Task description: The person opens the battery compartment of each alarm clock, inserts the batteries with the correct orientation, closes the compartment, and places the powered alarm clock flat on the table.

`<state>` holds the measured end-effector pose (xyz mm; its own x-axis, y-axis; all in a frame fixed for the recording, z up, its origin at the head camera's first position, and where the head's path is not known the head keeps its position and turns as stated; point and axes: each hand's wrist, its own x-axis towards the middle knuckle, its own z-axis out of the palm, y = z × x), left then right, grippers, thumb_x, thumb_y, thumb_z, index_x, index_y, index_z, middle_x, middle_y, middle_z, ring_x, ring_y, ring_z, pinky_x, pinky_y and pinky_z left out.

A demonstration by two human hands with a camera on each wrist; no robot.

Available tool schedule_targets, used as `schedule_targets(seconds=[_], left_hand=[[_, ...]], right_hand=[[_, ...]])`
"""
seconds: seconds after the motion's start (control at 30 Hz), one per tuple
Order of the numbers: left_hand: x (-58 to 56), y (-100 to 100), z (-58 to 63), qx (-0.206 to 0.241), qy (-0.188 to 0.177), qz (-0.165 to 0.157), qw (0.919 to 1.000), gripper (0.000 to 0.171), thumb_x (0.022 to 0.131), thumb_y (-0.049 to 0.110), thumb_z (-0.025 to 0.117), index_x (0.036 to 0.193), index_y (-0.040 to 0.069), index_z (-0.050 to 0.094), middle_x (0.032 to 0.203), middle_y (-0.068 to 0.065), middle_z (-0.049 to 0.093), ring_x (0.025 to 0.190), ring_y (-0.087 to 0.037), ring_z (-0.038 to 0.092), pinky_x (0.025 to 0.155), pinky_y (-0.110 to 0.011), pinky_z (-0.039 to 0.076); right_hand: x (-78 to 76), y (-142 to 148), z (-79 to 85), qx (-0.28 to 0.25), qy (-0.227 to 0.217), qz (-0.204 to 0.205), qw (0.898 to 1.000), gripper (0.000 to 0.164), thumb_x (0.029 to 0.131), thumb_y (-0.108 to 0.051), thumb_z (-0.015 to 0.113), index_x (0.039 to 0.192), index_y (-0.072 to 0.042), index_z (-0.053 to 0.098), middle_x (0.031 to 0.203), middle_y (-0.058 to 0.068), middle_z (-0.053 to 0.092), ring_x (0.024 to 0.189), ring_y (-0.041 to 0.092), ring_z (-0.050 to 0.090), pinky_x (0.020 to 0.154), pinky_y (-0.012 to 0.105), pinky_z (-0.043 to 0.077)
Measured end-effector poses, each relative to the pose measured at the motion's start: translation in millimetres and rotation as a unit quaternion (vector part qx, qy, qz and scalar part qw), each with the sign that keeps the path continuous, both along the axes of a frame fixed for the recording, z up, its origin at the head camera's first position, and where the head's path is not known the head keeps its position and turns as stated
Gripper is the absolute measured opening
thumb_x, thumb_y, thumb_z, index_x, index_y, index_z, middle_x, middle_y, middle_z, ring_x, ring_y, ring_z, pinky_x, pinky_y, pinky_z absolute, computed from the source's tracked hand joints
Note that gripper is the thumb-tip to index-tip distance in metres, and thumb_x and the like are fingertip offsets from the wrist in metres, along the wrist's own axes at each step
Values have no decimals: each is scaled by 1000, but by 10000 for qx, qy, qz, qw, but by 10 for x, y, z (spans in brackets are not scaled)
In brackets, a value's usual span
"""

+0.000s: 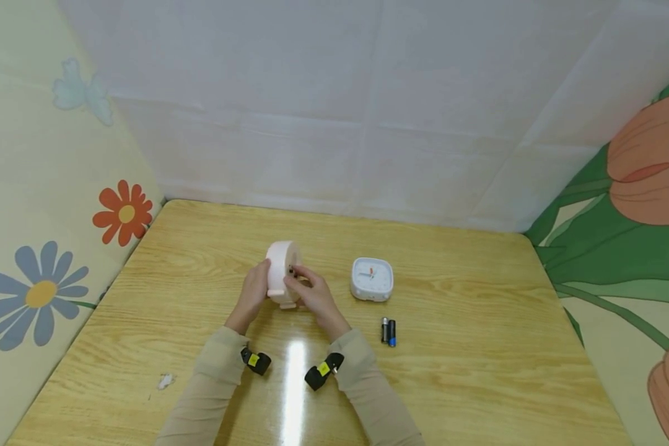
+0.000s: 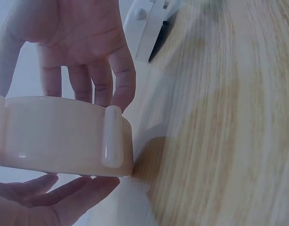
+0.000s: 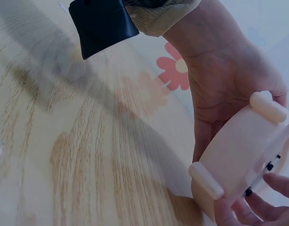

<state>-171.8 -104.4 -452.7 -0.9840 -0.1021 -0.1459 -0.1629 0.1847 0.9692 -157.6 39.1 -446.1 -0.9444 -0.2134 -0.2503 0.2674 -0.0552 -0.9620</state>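
Observation:
A pale pink round clock [image 1: 279,266] with two stubby feet stands tilted up between both hands, its back turned to the right. My left hand [image 1: 253,290] grips it from the left, the palm and fingers against its front side. At the back, the right hand [image 1: 318,298] has thumb and fingertips on the casing. In the right wrist view, the right hand's fingertips [image 3: 257,207] lie right by small black knobs [image 3: 270,166] on the clock's back. The clock's dial is hidden in every view.
To the right of the hands stands a white square clock [image 1: 371,279] with its dial up. Two batteries [image 1: 392,332] lie side by side nearer the front. The wooden table [image 1: 468,347] meets a white cloth backdrop and flowered side panels. A pale torn patch [image 1: 165,381] marks the front left.

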Motion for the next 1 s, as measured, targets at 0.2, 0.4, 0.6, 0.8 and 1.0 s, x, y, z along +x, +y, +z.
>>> schedule_targets(seconds=[0.2,0.4,0.6,0.8,1.0], left_hand=[[-5,4,6,103,-76,9,9999,46,97,32,27,94,-3,56,72,-5,53,58,-10,49,53,-24,42],[16,19,23,208,-2,53,9998,45,98,30,26,91,-2,56,72,-4,54,59,-9,49,54,-24,42],[38,19,23,194,-37,155,9997,46,98,29,27,95,-6,57,75,-5,56,61,-8,50,55,-23,43],[49,28,40,344,-90,349,9988,44,97,28,29,97,-7,57,72,-1,54,60,-6,49,55,-21,42],[47,24,42,555,-108,218,9982,46,99,26,26,106,-9,55,79,-3,58,63,-4,51,56,-20,44]], right_hand=[[96,26,248,193,47,66,9998,49,90,-18,58,131,3,43,118,22,51,79,13,52,70,40,48],[130,31,323,338,145,31,9993,46,89,-14,58,128,6,45,105,21,55,73,11,50,66,34,46],[38,30,110,298,106,38,9995,47,86,-16,63,126,3,49,98,15,56,74,12,50,69,39,48],[9,11,-5,356,214,-85,9991,46,84,-17,66,124,1,52,95,11,57,74,12,52,63,33,50],[5,20,-13,600,231,-178,9978,46,82,-18,68,122,-1,54,93,9,57,74,12,50,59,28,47]])
